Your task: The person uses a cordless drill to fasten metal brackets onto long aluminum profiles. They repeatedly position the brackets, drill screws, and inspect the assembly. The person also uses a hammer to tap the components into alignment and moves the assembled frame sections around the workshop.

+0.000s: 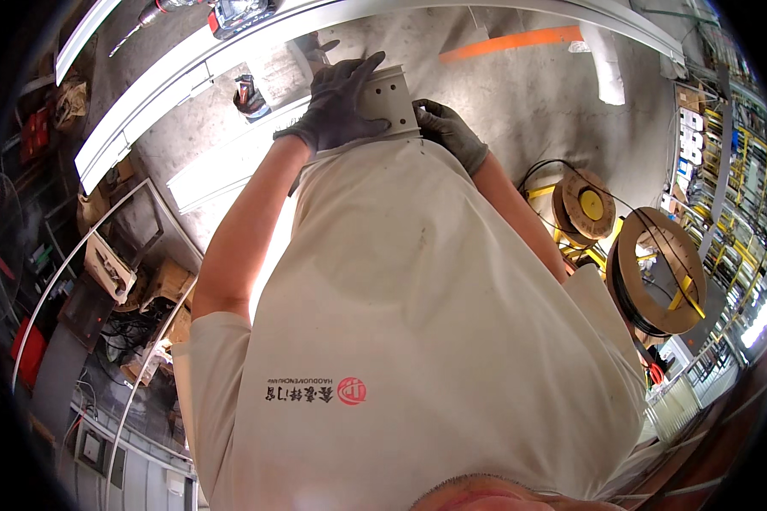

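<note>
The pale metal profile (389,106) sits just beyond the shirt (400,298), its holed end to the right. A long white rail (136,123) crosses the far left, with a drill (153,12) past it; a brown reel (635,255) stands at right. The left hand (337,106) spreads wide over the profile, thumb apart; the right hand (454,136) curls by its right end, grip unclear. Grey floor (486,94) stretches thence to a far orange strip (511,43).

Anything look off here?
Only untidiness: at left, dark cables lie tangled by cardboard boxes; at right, black cord loops slack near cardboard reels. The pale drilled profile at the left hand and right hand shows no obvious damage.
</note>
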The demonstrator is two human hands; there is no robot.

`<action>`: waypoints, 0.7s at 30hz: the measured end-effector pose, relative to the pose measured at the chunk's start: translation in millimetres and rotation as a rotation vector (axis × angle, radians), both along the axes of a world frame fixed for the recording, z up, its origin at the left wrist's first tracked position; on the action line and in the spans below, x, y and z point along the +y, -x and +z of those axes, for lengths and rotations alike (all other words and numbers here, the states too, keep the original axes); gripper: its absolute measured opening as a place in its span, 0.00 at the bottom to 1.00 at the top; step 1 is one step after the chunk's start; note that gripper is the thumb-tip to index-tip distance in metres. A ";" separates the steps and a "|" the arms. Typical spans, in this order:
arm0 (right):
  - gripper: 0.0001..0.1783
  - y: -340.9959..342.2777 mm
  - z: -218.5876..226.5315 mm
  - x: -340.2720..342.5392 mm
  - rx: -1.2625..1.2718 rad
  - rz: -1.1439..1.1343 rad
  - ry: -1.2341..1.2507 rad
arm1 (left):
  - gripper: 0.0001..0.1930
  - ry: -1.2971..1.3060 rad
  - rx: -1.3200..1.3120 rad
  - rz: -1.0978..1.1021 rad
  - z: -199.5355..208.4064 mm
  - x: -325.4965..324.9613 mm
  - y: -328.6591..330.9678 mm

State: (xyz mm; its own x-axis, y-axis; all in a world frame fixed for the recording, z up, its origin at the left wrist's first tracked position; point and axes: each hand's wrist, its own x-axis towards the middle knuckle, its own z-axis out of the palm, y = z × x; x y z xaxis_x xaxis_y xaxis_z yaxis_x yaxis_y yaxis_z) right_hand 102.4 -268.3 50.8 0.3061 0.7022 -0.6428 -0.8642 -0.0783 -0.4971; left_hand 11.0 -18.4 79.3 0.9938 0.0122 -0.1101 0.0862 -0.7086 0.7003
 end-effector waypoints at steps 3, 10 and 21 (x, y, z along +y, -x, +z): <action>0.16 -1.0 -0.8 -0.2 0.016 0.000 -0.028 | 0.56 0.010 -0.026 -0.034 -0.6 3.4 1.6; 0.16 -0.5 -3.8 0.1 0.034 -0.012 -0.026 | 0.55 0.040 -0.038 -0.020 0.0 2.7 0.2; 0.16 -0.7 -7.5 -2.5 0.034 0.006 -0.032 | 0.55 -0.009 -0.014 -0.029 1.2 0.3 -2.8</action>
State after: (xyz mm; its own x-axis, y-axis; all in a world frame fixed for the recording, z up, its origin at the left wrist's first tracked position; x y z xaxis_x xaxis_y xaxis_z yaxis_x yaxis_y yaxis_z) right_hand 103.1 -270.8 43.3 0.2800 0.7246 -0.6297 -0.8801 -0.0682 -0.4699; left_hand 13.8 -18.0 80.4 0.9953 -0.0162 -0.0959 0.0553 -0.7171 0.6948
